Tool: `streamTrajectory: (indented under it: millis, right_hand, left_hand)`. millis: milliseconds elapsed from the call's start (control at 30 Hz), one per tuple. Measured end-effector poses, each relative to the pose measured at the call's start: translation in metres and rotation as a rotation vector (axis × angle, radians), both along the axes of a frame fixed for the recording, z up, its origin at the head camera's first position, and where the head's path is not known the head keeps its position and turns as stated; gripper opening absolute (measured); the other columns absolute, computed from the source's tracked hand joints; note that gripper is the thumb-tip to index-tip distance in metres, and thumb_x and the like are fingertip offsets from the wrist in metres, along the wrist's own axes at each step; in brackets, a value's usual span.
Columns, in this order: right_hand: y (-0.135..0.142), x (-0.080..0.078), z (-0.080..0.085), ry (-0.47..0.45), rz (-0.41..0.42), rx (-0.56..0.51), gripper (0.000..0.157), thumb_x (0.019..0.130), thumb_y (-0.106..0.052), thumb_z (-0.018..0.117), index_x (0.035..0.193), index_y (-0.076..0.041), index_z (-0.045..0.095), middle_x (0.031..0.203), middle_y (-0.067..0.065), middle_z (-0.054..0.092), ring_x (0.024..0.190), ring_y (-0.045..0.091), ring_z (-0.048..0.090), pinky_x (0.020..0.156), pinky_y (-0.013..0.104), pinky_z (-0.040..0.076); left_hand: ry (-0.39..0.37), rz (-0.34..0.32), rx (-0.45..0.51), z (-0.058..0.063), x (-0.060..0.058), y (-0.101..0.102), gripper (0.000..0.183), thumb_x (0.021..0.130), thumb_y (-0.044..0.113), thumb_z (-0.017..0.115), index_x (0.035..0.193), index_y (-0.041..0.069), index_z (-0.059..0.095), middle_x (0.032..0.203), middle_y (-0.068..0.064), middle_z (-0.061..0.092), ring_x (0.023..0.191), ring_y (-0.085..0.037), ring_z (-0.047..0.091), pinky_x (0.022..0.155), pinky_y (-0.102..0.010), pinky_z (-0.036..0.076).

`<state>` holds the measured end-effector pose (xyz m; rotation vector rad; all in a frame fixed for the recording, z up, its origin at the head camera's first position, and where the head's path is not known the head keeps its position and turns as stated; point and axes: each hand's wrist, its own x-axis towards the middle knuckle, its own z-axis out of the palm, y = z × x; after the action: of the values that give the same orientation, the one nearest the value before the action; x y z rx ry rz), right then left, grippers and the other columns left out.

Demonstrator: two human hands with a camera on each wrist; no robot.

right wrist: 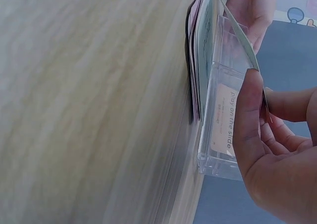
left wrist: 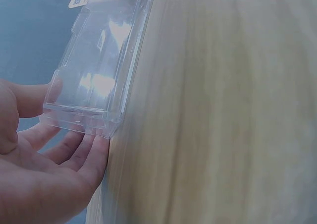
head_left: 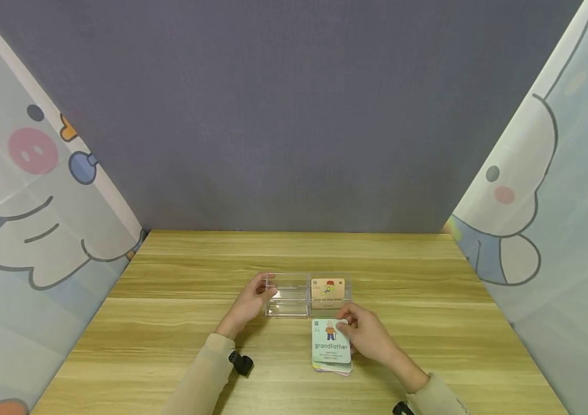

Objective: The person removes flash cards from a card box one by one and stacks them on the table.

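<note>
A clear plastic tray (head_left: 287, 298) with two compartments stands on the table. My left hand (head_left: 249, 302) grips its left end, the thumb (left wrist: 37, 97) over the wall and the fingers on the outer side. An orange card (head_left: 328, 294) reading "play on the slide" lies in the right compartment; the left one holds no card. Between thumb and fingers, my right hand (head_left: 369, 334) pinches the right edge of a pale green "grandfather" card (head_left: 331, 341). In the right wrist view this card (right wrist: 240, 35) is tilted and raised off a stack of cards (right wrist: 203, 55) in front of the tray.
The wood-grain table (head_left: 190, 271) extends around the tray on every side. A dark grey panel (head_left: 294, 115) rises behind its far edge. Cartoon-printed curtains (head_left: 14, 230) hang at the left and right sides.
</note>
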<state>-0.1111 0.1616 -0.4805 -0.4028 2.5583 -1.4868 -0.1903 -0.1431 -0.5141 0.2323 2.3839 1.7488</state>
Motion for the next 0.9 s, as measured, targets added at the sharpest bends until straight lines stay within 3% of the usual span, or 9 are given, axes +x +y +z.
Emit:
streamTrajectory:
  millis: [500,900]
  right_hand:
    - [-0.0016,0.0001,-0.0022,-0.027,-0.009,0.027,0.006,0.095,-0.002,0.067,0.100,-0.002,0.063,0.078,0.005,0.058,0.061,0.013,0.058,0.047,0.033,0.056]
    - [-0.0013,-0.0007,-0.0039,0.053,-0.013,0.120,0.007,0.091,-0.003,0.073,0.095,-0.003,0.066,0.078,0.001,0.056,0.064,0.010,0.051,0.049,0.022,0.048]
  left_hand:
    - [-0.003,0.003,-0.004,-0.0006,0.0002,-0.0002,0.044,0.104,0.021,0.061,0.145,0.010,0.051,0.130,-0.012,0.060,0.126,-0.036,0.052,0.103,-0.058,0.042]
    - [0.001,0.001,0.008,0.0013,0.0008,0.0004,0.044,0.104,0.021,0.061,0.145,0.008,0.051,0.129,-0.011,0.061,0.123,-0.034,0.053,0.102,-0.056,0.044]
